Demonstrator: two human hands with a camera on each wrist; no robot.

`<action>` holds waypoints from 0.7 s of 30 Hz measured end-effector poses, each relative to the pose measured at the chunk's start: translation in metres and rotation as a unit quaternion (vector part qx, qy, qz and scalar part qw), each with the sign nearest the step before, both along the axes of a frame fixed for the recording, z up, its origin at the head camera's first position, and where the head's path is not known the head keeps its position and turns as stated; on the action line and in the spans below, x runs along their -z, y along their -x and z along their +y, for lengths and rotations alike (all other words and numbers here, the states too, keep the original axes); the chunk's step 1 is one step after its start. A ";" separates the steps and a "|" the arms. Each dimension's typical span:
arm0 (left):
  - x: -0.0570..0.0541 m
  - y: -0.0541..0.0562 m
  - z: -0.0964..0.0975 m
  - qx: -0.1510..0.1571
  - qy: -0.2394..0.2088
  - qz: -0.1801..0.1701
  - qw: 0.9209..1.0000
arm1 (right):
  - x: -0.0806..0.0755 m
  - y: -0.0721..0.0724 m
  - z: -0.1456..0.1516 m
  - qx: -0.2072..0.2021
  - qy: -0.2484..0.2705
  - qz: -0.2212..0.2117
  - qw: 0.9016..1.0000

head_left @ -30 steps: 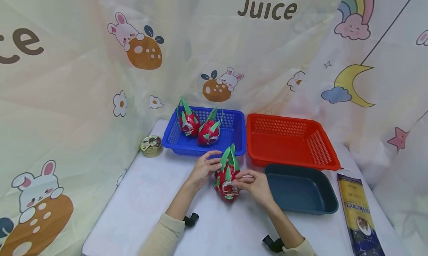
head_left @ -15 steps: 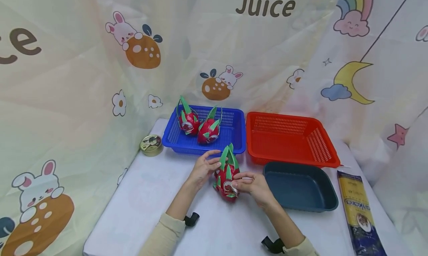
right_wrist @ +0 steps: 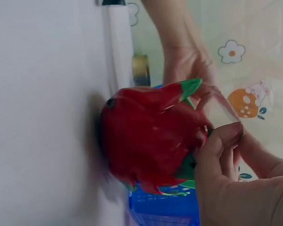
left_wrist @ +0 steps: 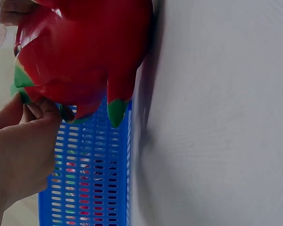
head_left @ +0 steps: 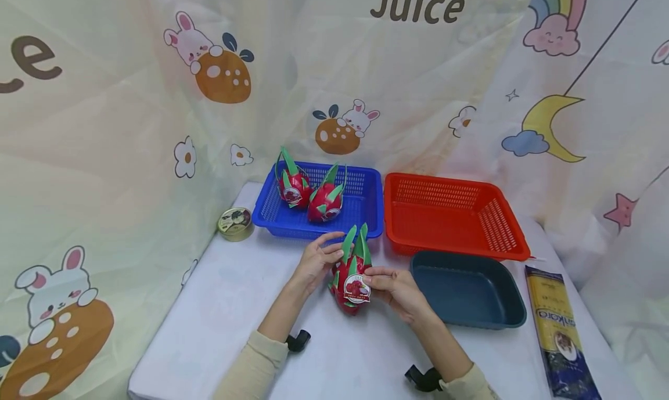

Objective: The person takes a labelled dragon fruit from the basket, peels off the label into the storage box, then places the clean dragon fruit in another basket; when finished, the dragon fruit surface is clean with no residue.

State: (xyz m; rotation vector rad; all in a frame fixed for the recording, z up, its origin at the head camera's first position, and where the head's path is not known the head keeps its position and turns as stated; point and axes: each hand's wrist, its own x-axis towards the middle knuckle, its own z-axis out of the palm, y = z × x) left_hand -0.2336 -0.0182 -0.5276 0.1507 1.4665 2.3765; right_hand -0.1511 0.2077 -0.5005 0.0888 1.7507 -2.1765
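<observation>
A red dragon fruit (head_left: pixel 345 300) with green-tipped scales rests on the white table in front of the blue basket. My left hand (head_left: pixel 317 262) holds its upper left side; in the left wrist view, the fingers (left_wrist: pixel 37 113) pinch a green-tipped scale. My right hand (head_left: pixel 398 289) pinches the edge of a round white-and-red sticker (head_left: pixel 356 288) on the fruit's front. Seen from the right wrist, the sticker (right_wrist: pixel 222 104) stands partly lifted off the skin, its edge between thumb and finger. How much still clings is hidden.
Two more dragon fruits (head_left: pixel 325 202) with stickers lie in the blue basket (head_left: pixel 366 200). Right of it stands a red basket (head_left: pixel 439 214), with a dark teal tray (head_left: pixel 470 292) in front. A gold tin (head_left: pixel 235 223) sits at left; a yellow-and-blue packet (head_left: pixel 561 330) lies far right.
The sticker has come away from the fruit's surface and now faces the head camera more fully, with my right hand gripping its edge. My left hand stays on the fruit, which has tilted slightly.
</observation>
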 end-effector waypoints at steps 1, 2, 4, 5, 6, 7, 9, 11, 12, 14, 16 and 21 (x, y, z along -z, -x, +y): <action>0.000 0.000 0.000 0.000 0.001 -0.002 1.000 | -0.001 0.001 0.000 0.000 0.001 -0.002 1.000; 0.000 0.000 -0.001 0.001 0.002 -0.002 1.000 | -0.001 0.001 0.001 -0.002 0.000 -0.003 1.000; 0.000 0.000 -0.001 0.000 0.003 -0.001 1.000 | -0.003 0.002 0.001 0.001 0.000 -0.010 1.000; 0.000 0.000 -0.001 -0.001 0.004 0.001 1.000 | -0.004 0.003 0.002 0.002 0.000 -0.014 1.000; 0.001 0.000 -0.001 -0.001 0.004 0.003 1.000 | -0.005 0.003 0.002 0.003 -0.001 -0.017 1.000; 0.001 0.000 -0.001 -0.002 0.003 0.006 1.000 | -0.006 0.003 0.003 0.003 -0.001 -0.020 1.000; 0.002 0.001 -0.001 -0.002 0.005 0.012 1.000 | -0.008 0.004 0.005 0.005 -0.003 -0.026 1.000; 0.002 0.001 -0.001 -0.004 0.006 0.009 1.000 | -0.011 0.005 0.007 0.002 -0.008 -0.027 1.000; 0.002 0.001 -0.001 -0.005 0.005 0.007 1.000 | -0.012 0.005 0.009 0.000 -0.012 -0.028 1.000; 0.003 0.001 -0.001 -0.006 0.005 0.001 1.000 | -0.015 0.006 0.012 -0.001 -0.019 -0.027 0.999; 0.003 0.000 -0.001 -0.009 0.001 -0.003 1.000 | -0.018 0.007 0.016 0.002 -0.029 -0.022 0.999; 0.002 0.000 -0.001 -0.010 -0.004 0.004 1.000 | -0.026 0.010 0.026 0.017 -0.045 -0.018 0.999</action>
